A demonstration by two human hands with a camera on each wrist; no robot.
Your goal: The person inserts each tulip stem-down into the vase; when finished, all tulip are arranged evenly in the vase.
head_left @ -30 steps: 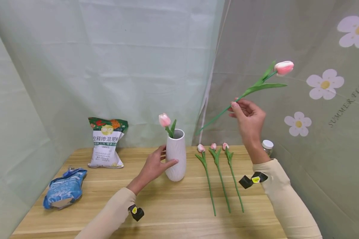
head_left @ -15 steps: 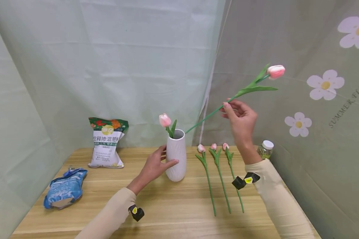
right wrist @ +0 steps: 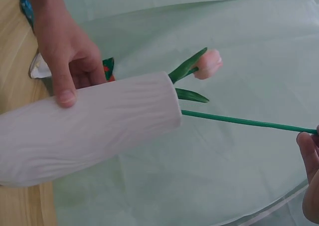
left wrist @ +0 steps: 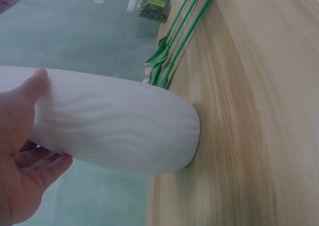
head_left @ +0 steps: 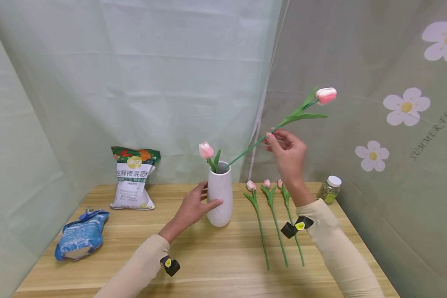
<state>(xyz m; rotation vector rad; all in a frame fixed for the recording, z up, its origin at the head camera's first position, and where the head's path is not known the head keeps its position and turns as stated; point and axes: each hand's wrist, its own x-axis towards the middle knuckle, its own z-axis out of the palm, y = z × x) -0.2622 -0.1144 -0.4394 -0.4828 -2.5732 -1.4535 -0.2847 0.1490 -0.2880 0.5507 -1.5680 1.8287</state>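
Note:
A white ribbed vase (head_left: 220,198) stands upright on the wooden table, gripped at its left side by my left hand (head_left: 191,207), thumb across the front. In the left wrist view, the fingers wrap the far side of the vase (left wrist: 114,121). One pink tulip (head_left: 206,150) leans left out of its mouth. Above and to the right, my right hand (head_left: 290,155) pinches the stem of another pink tulip (head_left: 325,96) between thumb and fingers. That stem (right wrist: 239,120) slants down, its lower end just inside the vase's rim in the right wrist view.
Three tulips (head_left: 260,227) lie side by side right of the vase. A white-lidded jar (head_left: 329,190) stands at the back right. On the left are a fertilizer bag (head_left: 134,178) and a blue bag (head_left: 82,235). Fabric hangs behind the table (head_left: 208,265).
My right hand has moved left and slightly down with the tulip, bringing its stem end from the air right of the vase into the mouth. My left hand keeps its hold on the vase.

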